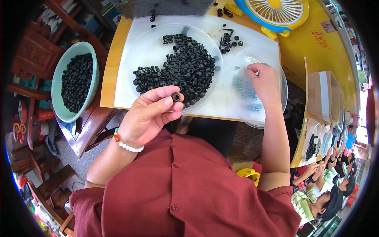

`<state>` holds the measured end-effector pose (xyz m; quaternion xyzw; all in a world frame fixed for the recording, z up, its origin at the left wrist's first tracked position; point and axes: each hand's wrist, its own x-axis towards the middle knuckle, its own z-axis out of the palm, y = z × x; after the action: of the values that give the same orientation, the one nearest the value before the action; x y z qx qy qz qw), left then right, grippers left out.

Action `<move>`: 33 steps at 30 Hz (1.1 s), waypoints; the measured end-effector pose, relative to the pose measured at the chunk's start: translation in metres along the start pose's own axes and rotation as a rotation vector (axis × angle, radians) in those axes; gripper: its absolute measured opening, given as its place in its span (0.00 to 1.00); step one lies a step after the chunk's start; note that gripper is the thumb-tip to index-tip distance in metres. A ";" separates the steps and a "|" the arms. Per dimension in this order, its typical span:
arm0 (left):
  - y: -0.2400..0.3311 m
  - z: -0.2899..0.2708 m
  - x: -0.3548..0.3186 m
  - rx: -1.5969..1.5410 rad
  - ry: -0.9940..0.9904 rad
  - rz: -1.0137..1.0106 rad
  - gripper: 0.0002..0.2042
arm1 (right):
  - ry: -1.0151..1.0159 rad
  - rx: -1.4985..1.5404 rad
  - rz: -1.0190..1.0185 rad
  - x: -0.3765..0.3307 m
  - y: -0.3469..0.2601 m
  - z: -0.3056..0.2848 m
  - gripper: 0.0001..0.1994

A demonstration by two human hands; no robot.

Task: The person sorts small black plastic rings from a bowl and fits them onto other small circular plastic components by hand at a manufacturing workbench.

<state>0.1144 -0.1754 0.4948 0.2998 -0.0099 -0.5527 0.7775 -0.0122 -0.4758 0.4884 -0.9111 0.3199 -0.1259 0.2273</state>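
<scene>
Between the thumb and fingers of my left hand [156,106] is a small round black knob [175,96] with a hole facing up. Behind it, a wide clear round tray [134,51] carries a heap of similar black knobs [185,59]. My right hand [263,81] is pinched closed over a second clear round tray [246,114]; whatever its fingertips hold is too small or hidden. Tiny shiny bluish pieces [242,87] lie scattered in that tray, beside the right fingers.
To my left a pale green basin [55,93] full of black knobs stands on a wooden chair. Loose knobs [233,41] and a black hex key [226,30] lie between the trays. A yellow-blue fan [276,14] stands far right. Co-workers [321,197] sit rightward, near a cardboard box [323,96].
</scene>
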 end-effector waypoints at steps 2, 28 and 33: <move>0.001 0.002 0.000 -0.045 0.007 -0.038 0.13 | -0.053 -0.215 -0.041 0.002 -0.010 0.000 0.06; -0.001 -0.004 -0.007 -0.280 -0.081 -0.173 0.12 | -0.468 1.363 0.038 -0.077 -0.139 0.006 0.08; -0.010 -0.011 -0.002 -0.326 -0.220 -0.094 0.11 | -0.256 1.164 -0.226 -0.081 -0.144 0.016 0.06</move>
<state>0.1092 -0.1704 0.4815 0.1076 0.0088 -0.6123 0.7832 0.0073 -0.3187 0.5391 -0.6735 0.0700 -0.1929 0.7102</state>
